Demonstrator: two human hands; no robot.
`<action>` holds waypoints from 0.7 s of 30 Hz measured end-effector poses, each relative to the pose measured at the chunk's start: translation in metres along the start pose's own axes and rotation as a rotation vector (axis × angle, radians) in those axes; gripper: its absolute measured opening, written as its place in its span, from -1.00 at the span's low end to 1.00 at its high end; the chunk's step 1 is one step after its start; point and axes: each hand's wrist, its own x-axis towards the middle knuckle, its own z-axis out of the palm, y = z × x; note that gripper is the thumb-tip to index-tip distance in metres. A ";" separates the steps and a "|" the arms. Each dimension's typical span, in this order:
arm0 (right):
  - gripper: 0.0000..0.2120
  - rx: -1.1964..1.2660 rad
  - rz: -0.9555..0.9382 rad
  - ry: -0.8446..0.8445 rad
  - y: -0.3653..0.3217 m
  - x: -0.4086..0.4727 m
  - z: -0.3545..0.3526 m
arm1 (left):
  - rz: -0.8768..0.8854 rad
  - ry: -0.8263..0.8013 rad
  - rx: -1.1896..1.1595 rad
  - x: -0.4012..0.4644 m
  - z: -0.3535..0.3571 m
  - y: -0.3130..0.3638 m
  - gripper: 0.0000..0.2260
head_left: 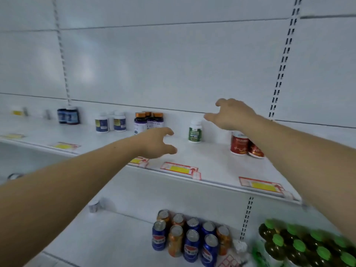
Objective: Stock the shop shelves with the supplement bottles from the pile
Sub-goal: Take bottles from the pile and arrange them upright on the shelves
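A white shop shelf (pixel 212 162) carries groups of supplement bottles. From left: dark blue bottles (pixel 68 116), white bottles with blue labels (pixel 110 122), orange-capped dark bottles (pixel 149 121), one green-labelled white bottle (pixel 195 132) and red bottles (pixel 243 145). My left hand (pixel 157 143) hovers over the shelf, left of the green bottle, fingers spread and holding nothing. My right hand (pixel 230 114) is raised just right of and above the green bottle, fingers loosely curved and holding nothing. My right forearm hides part of the red bottles.
Yellow and red price tags (pixel 180 168) line the shelf's front edge. On the lower shelf stand several drink cans (pixel 190 239) and green-capped dark bottles (pixel 300 245) at the right. Slotted uprights (pixel 283 60) run up the white back wall.
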 end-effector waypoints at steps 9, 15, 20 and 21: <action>-0.35 0.119 -0.301 -0.100 -0.270 0.020 0.051 | -0.197 0.075 0.038 -0.098 -0.097 -0.219 -0.47; -0.38 0.291 -0.596 -0.177 -0.486 -0.003 0.093 | -0.424 0.026 0.055 -0.178 -0.130 -0.368 -0.46; -0.36 0.378 -0.794 -0.386 -0.622 -0.034 0.156 | -0.597 -0.060 -0.014 -0.223 -0.108 -0.485 -0.47; -0.36 0.372 -0.814 -0.428 -0.643 -0.038 0.175 | -0.630 -0.076 -0.048 -0.228 -0.101 -0.507 -0.47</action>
